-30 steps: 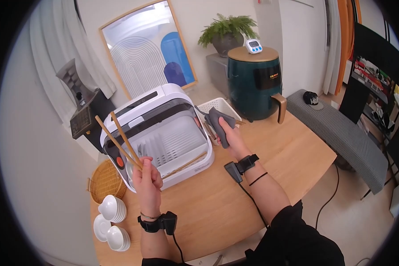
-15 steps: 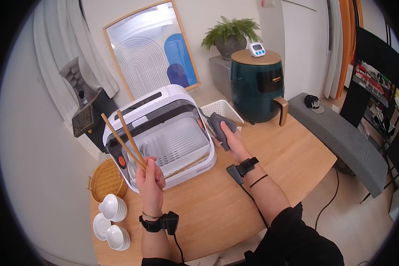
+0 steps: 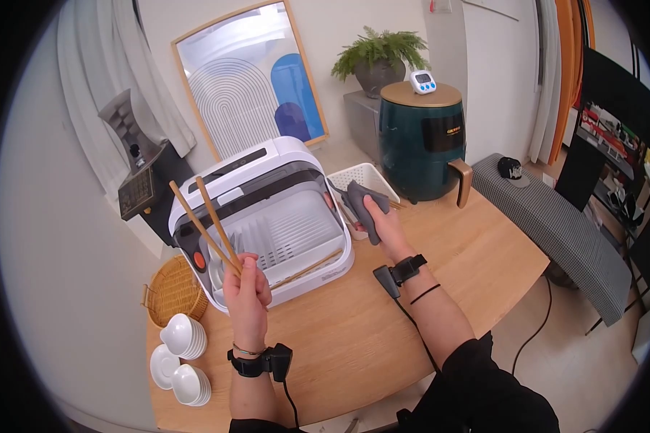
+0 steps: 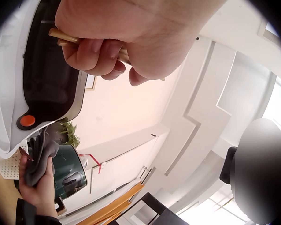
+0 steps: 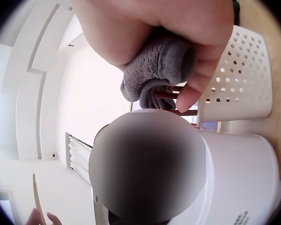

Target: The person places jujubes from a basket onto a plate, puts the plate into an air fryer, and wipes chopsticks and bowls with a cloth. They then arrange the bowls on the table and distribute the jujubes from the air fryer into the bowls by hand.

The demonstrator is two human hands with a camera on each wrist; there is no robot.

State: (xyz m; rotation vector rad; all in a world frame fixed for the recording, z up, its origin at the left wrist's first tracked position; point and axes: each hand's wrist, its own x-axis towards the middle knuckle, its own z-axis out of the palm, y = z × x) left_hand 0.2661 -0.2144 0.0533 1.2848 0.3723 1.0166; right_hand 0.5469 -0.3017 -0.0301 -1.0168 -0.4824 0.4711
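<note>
My left hand (image 3: 247,289) holds wooden chopsticks (image 3: 208,227) pointing up and to the left, over the front left of a white dish-drying box (image 3: 336,280). In the left wrist view its fingers curl round them, with the ends (image 4: 63,35) sticking out. On the box's right side, my right hand (image 3: 388,229) grips a bunched grey cloth (image 3: 366,206) in front of a white perforated basket (image 3: 361,175). The right wrist view shows dark reddish sticks (image 5: 185,112) by the fingertips and the folded cloth (image 5: 154,65). The palm side is hidden.
Plates stand inside the box, and a thin wooden stick (image 3: 307,267) lies along its front. Left of it are a wicker basket (image 3: 173,289) and stacked white bowls (image 3: 188,335). A green air fryer (image 3: 419,159) with a timer (image 3: 422,81) on top stands at the back right.
The head view has shifted slightly, so the scene sits a little farther right. Both hands keep hold of the same things, with little movement relative to the box.
</note>
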